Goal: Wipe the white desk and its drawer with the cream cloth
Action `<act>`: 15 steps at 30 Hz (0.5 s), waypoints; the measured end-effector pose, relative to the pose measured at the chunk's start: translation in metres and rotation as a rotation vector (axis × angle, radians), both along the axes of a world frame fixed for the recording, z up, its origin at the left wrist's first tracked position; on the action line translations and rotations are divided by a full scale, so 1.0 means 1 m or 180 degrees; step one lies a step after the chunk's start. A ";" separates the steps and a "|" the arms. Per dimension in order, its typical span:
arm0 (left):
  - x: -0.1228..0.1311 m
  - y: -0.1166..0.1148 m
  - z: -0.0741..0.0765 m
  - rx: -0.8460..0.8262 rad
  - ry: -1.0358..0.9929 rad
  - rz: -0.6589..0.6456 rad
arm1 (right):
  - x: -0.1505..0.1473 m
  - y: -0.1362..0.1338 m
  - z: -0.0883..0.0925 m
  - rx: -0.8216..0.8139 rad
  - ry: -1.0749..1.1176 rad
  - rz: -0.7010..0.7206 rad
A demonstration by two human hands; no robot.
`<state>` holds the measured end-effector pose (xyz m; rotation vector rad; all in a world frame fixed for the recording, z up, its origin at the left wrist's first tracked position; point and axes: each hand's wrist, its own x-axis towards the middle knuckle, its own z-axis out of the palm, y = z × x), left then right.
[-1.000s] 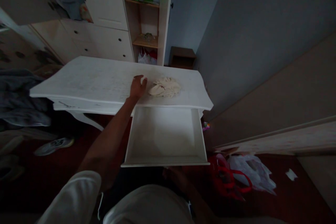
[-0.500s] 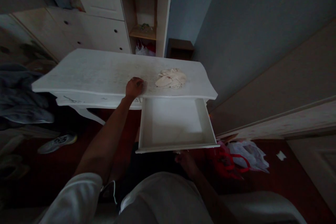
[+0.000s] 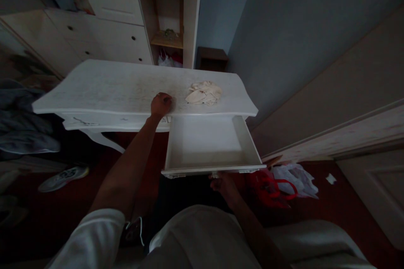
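Note:
A white desk (image 3: pixel 113 88) stands before me with its drawer (image 3: pixel 205 143) pulled well out; I see no items inside it. My right hand (image 3: pixel 223 185) is under the drawer's front edge, fingers closed on the drawer knob (image 3: pixel 214 175), which is partly hidden. On the desktop, left of the drawer, rests my left hand (image 3: pixel 161 104), its fingers curled in a loose fist with nothing visible in them. A crumpled cream cloth (image 3: pixel 204 93) lies on the desktop to the right of that hand.
Behind the desk rise white cabinets (image 3: pixel 104 35) and an open shelf unit (image 3: pixel 170 42). A grey wall (image 3: pixel 299 42) runs along the right. On the reddish floor are a red bag (image 3: pixel 268 189), a white plastic bag (image 3: pixel 296 180) and a shoe (image 3: pixel 65 177) at left.
The drawer's front edge sits slightly higher in view, with more of its front face showing. My right hand has risen with it. My left hand stays on the desktop.

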<state>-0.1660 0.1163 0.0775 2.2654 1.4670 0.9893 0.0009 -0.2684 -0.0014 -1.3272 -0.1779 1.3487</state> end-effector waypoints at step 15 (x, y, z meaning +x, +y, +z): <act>-0.001 0.000 0.000 -0.0010 0.0085 -0.0020 | 0.020 0.045 0.003 0.0009 -0.0112 0.0001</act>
